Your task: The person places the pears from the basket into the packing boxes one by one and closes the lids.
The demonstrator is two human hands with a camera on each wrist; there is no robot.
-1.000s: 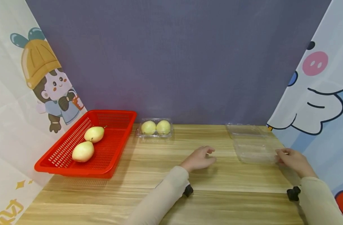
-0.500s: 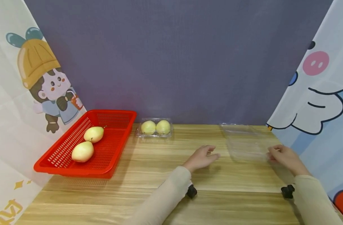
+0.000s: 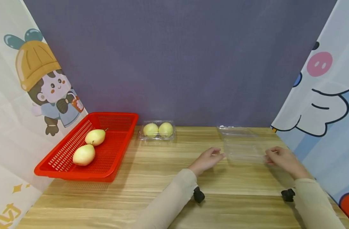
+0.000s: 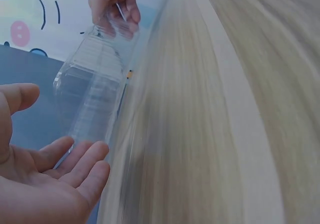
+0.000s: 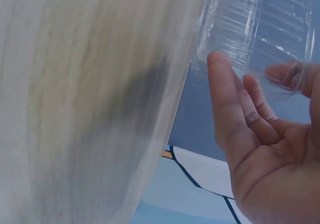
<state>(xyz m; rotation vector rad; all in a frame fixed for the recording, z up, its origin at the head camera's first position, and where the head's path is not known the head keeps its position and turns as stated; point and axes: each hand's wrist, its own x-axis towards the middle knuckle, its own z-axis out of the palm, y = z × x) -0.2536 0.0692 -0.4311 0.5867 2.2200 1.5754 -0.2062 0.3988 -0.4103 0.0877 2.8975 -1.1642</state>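
Observation:
A clear plastic clamshell box (image 3: 243,153) with its lid folded back lies at the right of the table. My right hand (image 3: 284,161) pinches its right edge; in the right wrist view the thumb lies on one side of the rim and the fingers (image 5: 227,91) on the other. Nothing shows inside the box. At its left side is my left hand (image 3: 207,159), palm turned toward it with fingers spread and loosely bent. In the left wrist view the fingertips (image 4: 97,151) overlap the box's near end.
On the left stands a red plastic basket (image 3: 124,152) holding two yellow pears (image 3: 84,155). Near the back edge, a second clear box (image 3: 158,138) holds two more pears (image 3: 165,129). A dark cloth (image 3: 174,63) hangs behind the wooden table (image 3: 151,197), with printed curtains at both sides.
My right hand has slid the clear box leftward along the table. The left hand has shifted slightly right, so the gap between it and the box has narrowed. The basket and pears have stayed put.

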